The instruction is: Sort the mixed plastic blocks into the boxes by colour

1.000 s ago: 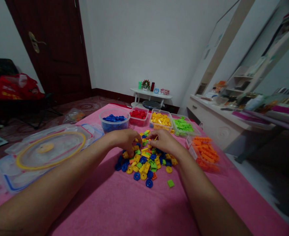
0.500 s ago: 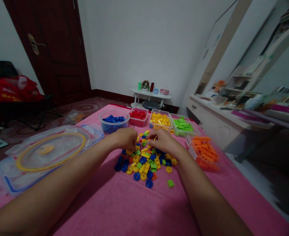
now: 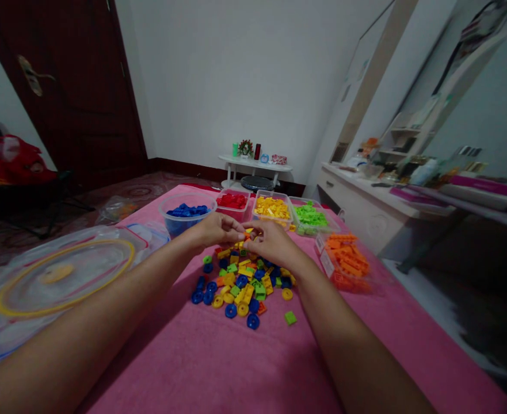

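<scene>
- The left hand and right hand met above the far part of the pile of toy blocks, fingertips close together and finger gaps narrow.
- A small orange piece showed between the fingertips; which of the hands gripped it could not be determined.
- The pile lay loose on the pink tabletop, below and on the near side of the hands. It contained yellow, green, blue and orange parts, including ring-shaped wheels.
- One green block lay apart from the pile, at its near right.
- A blue wheel lay at the near edge of the pile.
- Four clear containers stood in a row beyond the pile, from left to right: a round tub of blue parts, then the red-block box, the yellow-block box and the green-block box.
- The orange-block box stood right of the pile.
- Clear lids lay at the left, overlapping; one had a yellow rim.
</scene>
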The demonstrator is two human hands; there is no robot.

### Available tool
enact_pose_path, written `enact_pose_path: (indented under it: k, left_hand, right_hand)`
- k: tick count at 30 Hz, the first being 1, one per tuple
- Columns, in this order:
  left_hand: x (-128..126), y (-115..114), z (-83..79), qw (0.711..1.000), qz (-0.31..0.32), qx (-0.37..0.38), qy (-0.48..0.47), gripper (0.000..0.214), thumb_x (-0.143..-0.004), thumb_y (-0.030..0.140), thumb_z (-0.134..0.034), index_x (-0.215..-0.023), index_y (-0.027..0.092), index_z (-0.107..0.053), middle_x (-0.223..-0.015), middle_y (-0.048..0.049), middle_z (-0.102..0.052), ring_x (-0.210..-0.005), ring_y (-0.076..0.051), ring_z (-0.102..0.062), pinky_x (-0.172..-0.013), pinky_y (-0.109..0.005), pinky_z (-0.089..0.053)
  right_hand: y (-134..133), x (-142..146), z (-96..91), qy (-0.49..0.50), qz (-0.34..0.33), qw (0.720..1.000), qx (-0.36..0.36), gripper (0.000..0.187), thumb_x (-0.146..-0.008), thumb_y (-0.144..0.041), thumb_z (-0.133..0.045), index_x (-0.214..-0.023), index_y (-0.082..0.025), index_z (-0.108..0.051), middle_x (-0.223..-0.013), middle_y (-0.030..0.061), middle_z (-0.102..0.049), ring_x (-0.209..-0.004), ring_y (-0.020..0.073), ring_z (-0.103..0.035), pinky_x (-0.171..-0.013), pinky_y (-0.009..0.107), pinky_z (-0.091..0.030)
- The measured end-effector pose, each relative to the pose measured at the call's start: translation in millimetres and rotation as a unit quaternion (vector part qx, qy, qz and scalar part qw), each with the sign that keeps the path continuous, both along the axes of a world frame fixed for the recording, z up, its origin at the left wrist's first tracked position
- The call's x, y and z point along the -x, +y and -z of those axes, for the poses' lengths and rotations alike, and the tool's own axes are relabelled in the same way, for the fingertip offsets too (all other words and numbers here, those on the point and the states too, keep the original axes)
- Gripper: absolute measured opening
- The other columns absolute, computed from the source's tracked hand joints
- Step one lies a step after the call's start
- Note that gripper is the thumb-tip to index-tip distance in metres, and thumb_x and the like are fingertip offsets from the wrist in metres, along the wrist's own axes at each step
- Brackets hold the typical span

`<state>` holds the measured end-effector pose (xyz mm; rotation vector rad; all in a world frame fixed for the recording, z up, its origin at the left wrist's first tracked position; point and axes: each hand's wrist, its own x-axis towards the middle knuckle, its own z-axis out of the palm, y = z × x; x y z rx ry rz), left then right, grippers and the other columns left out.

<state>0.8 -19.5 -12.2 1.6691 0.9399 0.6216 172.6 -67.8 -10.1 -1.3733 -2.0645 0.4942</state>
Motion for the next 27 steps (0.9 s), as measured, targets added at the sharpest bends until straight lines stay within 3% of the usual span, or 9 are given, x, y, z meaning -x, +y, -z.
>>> enact_pose_path:
  k: [5, 11, 13, 15, 18, 21, 24, 27]
  left_hand:
    - [-9, 3, 12.3, 0.996, -0.064, -0.035, -0.055, 0.044, -0.054, 0.034, -0.081, -0.080, 0.014, -0.052, -0.052, 0.0053, -0.056, -0.044, -0.007, -0.051, -0.044, -0.018, -0.038]
    - [-15, -1, 13.5, 0.996, -0.052, -0.037, -0.068, 0.043, -0.053, 0.035, -0.082, -0.073, 0.015, -0.050, -0.050, 0.0060, -0.054, -0.041, -0.007, -0.049, -0.041, -0.018, -0.037]
    - [-15, -1, 12.8, 0.996, -0.047, -0.048, -0.055, 0.037, -0.056, 0.034, -0.079, -0.070, 0.014, -0.052, -0.049, 0.0059, -0.053, -0.041, -0.006, -0.048, -0.042, -0.017, -0.036]
    - [-15, 1, 14.8, 0.996, -0.045, -0.068, -0.033, 0.031, -0.059, 0.033, -0.077, -0.068, 0.013, -0.055, -0.049, 0.0052, -0.053, -0.042, -0.006, -0.047, -0.042, -0.017, -0.035]
    - [-13, 8, 23.8, 0.994, -0.039, -0.101, -0.008, 0.024, -0.063, 0.031, -0.072, -0.068, 0.012, -0.058, -0.052, 0.0033, -0.055, -0.045, -0.007, -0.048, -0.043, -0.018, -0.034]
    - [-10, 18, 35.2, 0.989, -0.027, -0.147, 0.016, 0.020, -0.068, 0.031, -0.066, -0.069, 0.012, -0.060, -0.057, 0.0000, -0.060, -0.051, -0.009, -0.053, -0.047, -0.019, -0.037]
    - [-4, 24, 39.5, 0.974, -0.019, -0.205, 0.089, 0.020, -0.071, 0.032, -0.062, -0.070, 0.012, -0.064, -0.064, -0.0033, -0.065, -0.056, -0.011, -0.057, -0.050, -0.020, -0.038]
    - [1, 23, 33.8, 0.939, -0.040, -0.282, 0.192, 0.017, -0.070, 0.031, -0.063, -0.072, 0.014, -0.070, -0.066, -0.0033, -0.066, -0.059, -0.012, -0.057, -0.050, -0.021, -0.034]
  right_hand:
    - [1, 1, 4.4, 0.004, 0.011, 0.999, -0.043, 0.033, -0.070, -0.016, -0.059, -0.101, -0.014, -0.071, -0.065, -0.0005, -0.061, -0.057, 0.0088, -0.047, -0.054, 0.021, -0.033]
    - [3, -10, -3.7, 0.017, 0.035, 0.998, -0.049, 0.026, -0.068, -0.016, -0.062, -0.092, -0.014, -0.072, -0.065, 0.0007, -0.064, -0.058, 0.0100, -0.053, -0.054, 0.020, -0.037]
    - [5, -30, -13.0, -0.006, 0.081, 0.995, -0.051, 0.023, -0.068, -0.019, -0.063, -0.089, -0.015, -0.072, -0.067, 0.0017, -0.065, -0.059, 0.0111, -0.056, -0.055, 0.021, -0.039]
    - [4, -59, -23.5, -0.054, 0.172, 0.981, -0.065, 0.023, -0.068, -0.022, -0.065, -0.089, -0.015, -0.072, -0.069, 0.0034, -0.067, -0.061, 0.0133, -0.058, -0.057, 0.023, -0.040]
    - [-2, -108, -34.9, -0.150, 0.336, 0.928, -0.065, 0.025, -0.067, -0.026, -0.067, -0.089, -0.017, -0.074, -0.075, 0.0070, -0.069, -0.068, 0.0185, -0.062, -0.062, 0.027, -0.043]
    - [-10, -147, -36.6, -0.184, 0.458, 0.870, 0.000, 0.030, -0.066, -0.032, -0.068, -0.094, -0.023, -0.074, -0.088, 0.0094, -0.070, -0.080, 0.0247, -0.065, -0.065, 0.032, -0.045]
    - [-13, -163, -33.0, -0.183, 0.503, 0.844, 0.040, 0.037, -0.062, -0.041, -0.072, -0.096, -0.026, -0.073, -0.091, 0.0101, -0.070, -0.079, 0.0276, -0.065, -0.065, 0.037, -0.046]
    - [-8, -153, -30.9, -0.177, 0.462, 0.869, -0.004, 0.034, -0.062, -0.038, -0.072, -0.093, -0.024, -0.074, -0.086, 0.0082, -0.071, -0.073, 0.0225, -0.065, -0.063, 0.033, -0.046]
